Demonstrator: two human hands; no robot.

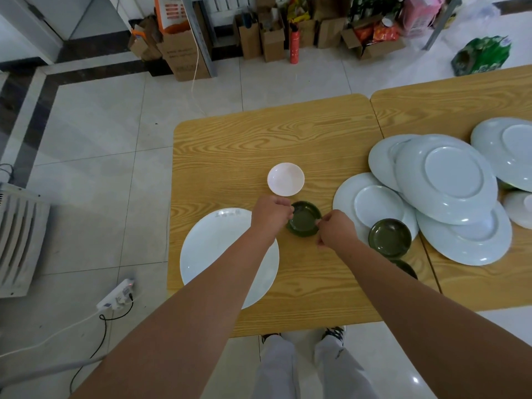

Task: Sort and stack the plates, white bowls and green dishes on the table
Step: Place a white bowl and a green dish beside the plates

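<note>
- Here, a green dish (304, 218) sits between both hands on the tabletop (259, 133); whether it rests on the wood or is just lifted cannot be told.
- The left hand (270, 213) pinches its left rim, fingers closed on it; the right hand (336, 230) pinches the right rim the same way, so the grip is two-handed.
- Just beyond the grip stands one white bowl (286, 179), apart from the dish.
- To the left of the grip, partly under the left forearm, lies a lone plate (213, 254).
- To the right of the grip a second green dish (390, 238) rests on the edge of a plate in a loose pile of plates (446, 180); a third dark dish shows partly behind the right forearm.
- The step in hand looks like starting the green stack here.
- Next, I judge, one hand must let go, reach right for the second green dish, and nest it squarely in this one.
- Plates and bowls are still mostly unsorted.
</note>
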